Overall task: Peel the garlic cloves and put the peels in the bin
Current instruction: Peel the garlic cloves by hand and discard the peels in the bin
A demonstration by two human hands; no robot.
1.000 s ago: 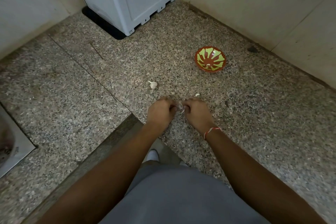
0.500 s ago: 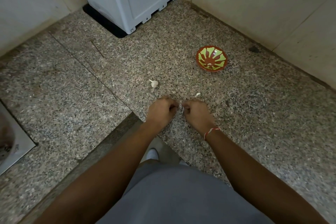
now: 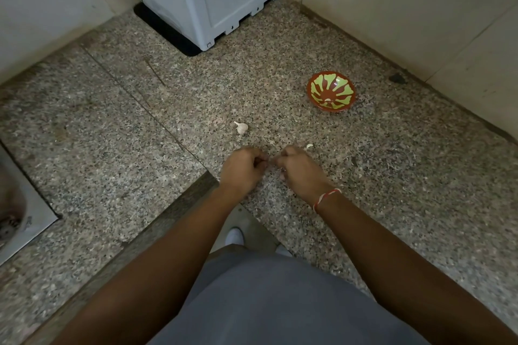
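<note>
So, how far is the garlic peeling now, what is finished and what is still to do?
Done: little that shows; the red and green patterned bowl seems to hold one small pale piece. In hand: the left hand and right hand pinch something small between them, mostly hidden. Left: a white unpeeled garlic piece and a small pale clove lie on the speckled granite counter. No bin shows.

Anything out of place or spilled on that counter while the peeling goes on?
Nothing is spilled or damaged. The only loose bits are a garlic piece lying alone on the counter and a small white piece just beyond the right hand, both outside the bowl. No bin is in view.
</note>
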